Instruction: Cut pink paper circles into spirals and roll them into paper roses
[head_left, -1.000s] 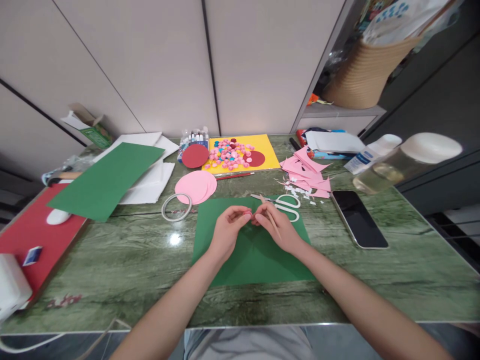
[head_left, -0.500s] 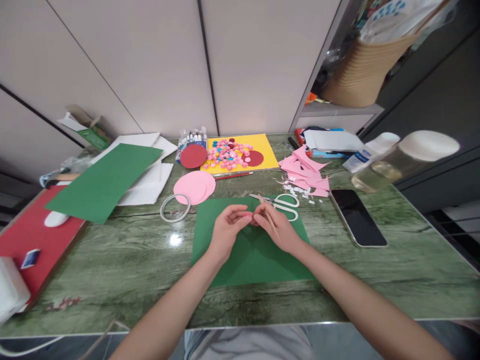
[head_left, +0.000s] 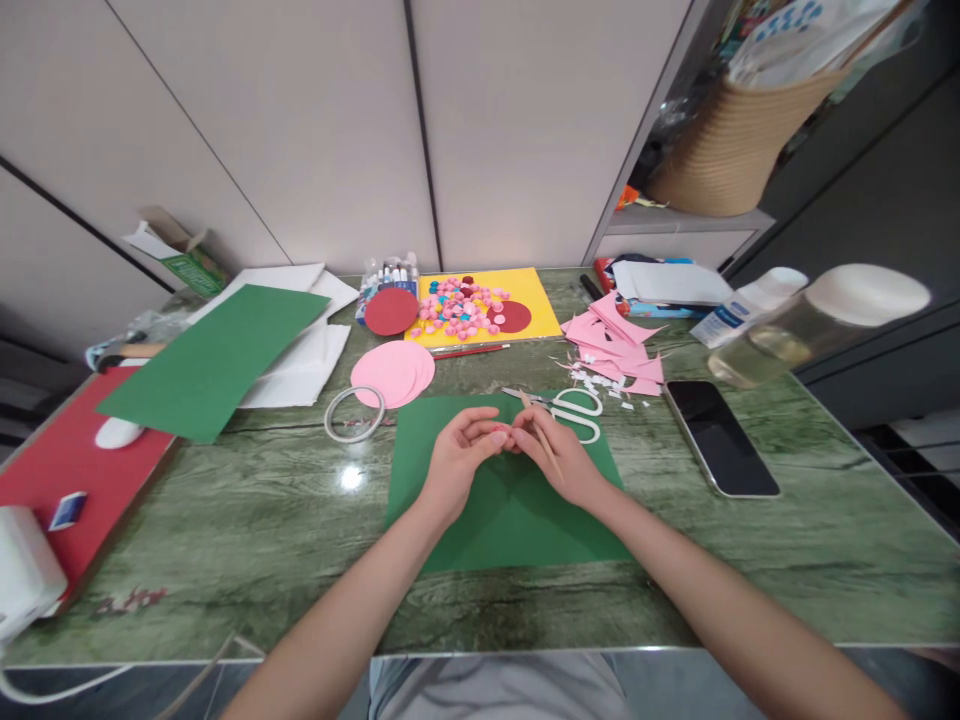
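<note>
Above a green sheet of paper (head_left: 510, 530), my left hand (head_left: 456, 458) is closed in a pinch on a small pink piece (head_left: 500, 430), mostly hidden by the fingertips. My right hand (head_left: 566, 462) meets it there, with its thumb and finger at the same piece. A thin wooden stick (head_left: 550, 452) is held in the right hand, slanting across the fingers. Just behind that hand lie white-handled scissors (head_left: 579, 402), their blades pointing left over the sheet's back edge.
Small pink, blue and yellow pieces (head_left: 461, 310) cover part of a yellow sheet (head_left: 536, 290). Pink discs (head_left: 394, 372) and a tape roll (head_left: 355, 414) lie left. Rightward are pink scraps (head_left: 611, 340), a phone (head_left: 721, 438) and a clear bottle (head_left: 780, 335).
The view has shifted slightly, so everything sits a little further right. Both hands keep the same pinch, with only slight finger movement; the stick remains in the right hand.
</note>
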